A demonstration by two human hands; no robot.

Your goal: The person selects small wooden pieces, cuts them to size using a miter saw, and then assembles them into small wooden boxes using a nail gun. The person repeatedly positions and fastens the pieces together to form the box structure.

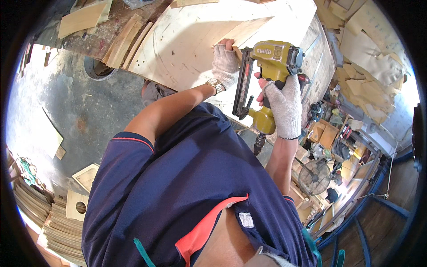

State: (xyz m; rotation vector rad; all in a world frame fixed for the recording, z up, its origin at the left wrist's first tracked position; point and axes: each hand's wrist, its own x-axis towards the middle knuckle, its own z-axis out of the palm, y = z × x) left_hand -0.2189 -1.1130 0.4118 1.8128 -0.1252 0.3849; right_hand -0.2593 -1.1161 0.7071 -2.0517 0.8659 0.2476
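Note:
My right hand [284, 102], in a pale fingerless glove, is wrapped round the handle of an olive-yellow pneumatic nail gun [270, 51]. The gun's long black magazine stands on its left side, and an air hose fitting shows at the bottom of its handle. My left hand [225, 62], gloved the same way with a watch at the wrist, has its bare fingertips curled at the near end of a light wooden board [249, 30]. That board lies on a pale plywood worktop [182, 53]. The gun's nose and part of the board overlap in view, so whether they touch is hidden.
Curved wooden strips [124, 42] lie at the worktop's left edge. Thin sheets [82, 20] rest on a stained table at far left. Stacked wood pieces [62, 231] stand at lower left. A fan [314, 177] and clutter sit at right, below scattered offcuts [367, 75].

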